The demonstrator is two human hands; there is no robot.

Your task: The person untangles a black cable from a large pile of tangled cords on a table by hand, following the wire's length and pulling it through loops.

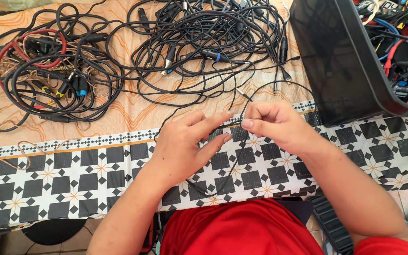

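Patterned cloth covers the table; at frame centre a thin black cable is pinched by the right hand, running downward. Left hand, fingers extended, touches it. Tangled cables upper left, black bin upper right.

It looks like a home work table: a patterned tablecloth covers it, heaps of tangled audio cables lie across it (mostly black), and a dark plastic bin holds more.

Bright, even daylight, soft shadows, sharp focus, slight wide-angle edge bending.
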